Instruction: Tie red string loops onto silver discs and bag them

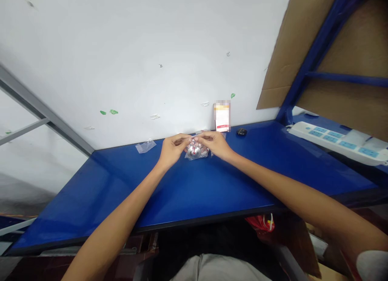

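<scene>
A clear plastic bag point(197, 150) with shiny silver and reddish contents rests on the blue table point(194, 188) near the wall. My left hand point(175, 147) pinches the bag's top edge from the left, its thumb pointing inward. From the right, my right hand point(216, 143) grips the same edge, and the two thumbs nearly meet. What exactly lies inside the bag is too small to make out. Left of my hands lies a small clear plastic bag point(146, 146), flat on the table.
A white and red card or box point(222, 117), partly blurred, leans upright on the wall. To its right sits a small black object point(241, 132). A white power strip point(336, 140) with blue sockets runs along the right side. A red bag point(261, 223) hangs below the table's front edge.
</scene>
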Tool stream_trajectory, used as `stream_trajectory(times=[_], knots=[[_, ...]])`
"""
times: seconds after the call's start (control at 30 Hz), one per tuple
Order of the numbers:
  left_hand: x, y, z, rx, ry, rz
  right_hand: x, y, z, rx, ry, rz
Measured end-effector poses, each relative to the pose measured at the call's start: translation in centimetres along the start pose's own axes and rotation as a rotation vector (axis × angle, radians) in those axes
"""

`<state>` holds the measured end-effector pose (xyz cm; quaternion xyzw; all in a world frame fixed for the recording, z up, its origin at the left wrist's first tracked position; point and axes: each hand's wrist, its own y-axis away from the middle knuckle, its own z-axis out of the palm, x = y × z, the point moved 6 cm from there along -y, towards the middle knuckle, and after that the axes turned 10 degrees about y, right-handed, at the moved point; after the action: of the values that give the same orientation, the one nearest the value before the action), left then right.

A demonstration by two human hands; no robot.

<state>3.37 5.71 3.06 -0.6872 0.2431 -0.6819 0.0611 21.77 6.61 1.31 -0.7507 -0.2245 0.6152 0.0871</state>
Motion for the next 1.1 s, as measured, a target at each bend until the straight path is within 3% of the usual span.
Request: stream_trajectory(times=[0.2,0.33,0.4,0.5,0.7,0.87,1.1], knots=[[1.4,0.5,-0.3,0.069,0.007,0.127,-0.9,0.2,-0.1,-0.019,-0.073,-0.030],[2.0,0.7,-0.7,-0.018,0.040,0.182,-1.6,0.4,-1.0,-0.019,-0.068,-0.074],[1.9,0.5,-0.9,-0.057,0.068,0.164,-1.6,0.4,-1.3,-0.057,-0.091,-0.070],[1.3,0.2,-0.9,0.004,0.018,0.112,-1.3,0.2,-1.0,-0.141,-0.131,-0.054],[0.5,0.3,-0.1,0.052,-0.010,0.047,-0.6,-0.2,-0.6,-0.043,0.066,-0.042],[-0.3,-0.1,-0.4,-0.039,-0.011,-0.006,-0.4,-0.2,-0.7,-0.014,0.072,-0.033],[-0.3,-0.3,-0.7,-0.075,-0.005,-0.016,-1.0,-0.4,-1.4,0.006,0.096,-0.068]])
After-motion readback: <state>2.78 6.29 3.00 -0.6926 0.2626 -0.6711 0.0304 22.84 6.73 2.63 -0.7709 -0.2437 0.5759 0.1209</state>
